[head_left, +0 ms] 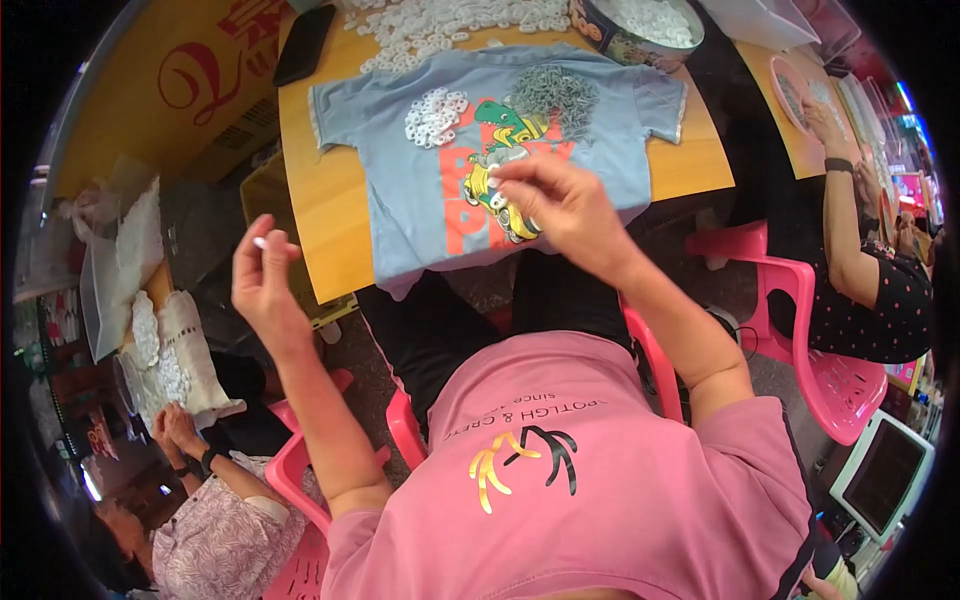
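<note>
Blue shirt (420, 200) overhanging table (330, 200) near edge; right hand (550, 200) above it (pinching white ring (497, 172)), left hand (262, 275) off-table pinching white piece (262, 242).

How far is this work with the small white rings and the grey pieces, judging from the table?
Looks done: I cannot tell; no finished pile is clearly separate. In hand: the left hand pinches one small white piece, and the right hand holds another over the blue T-shirt. Left: a white ring pile and a grey pile on the shirt, plus more rings behind.
</note>
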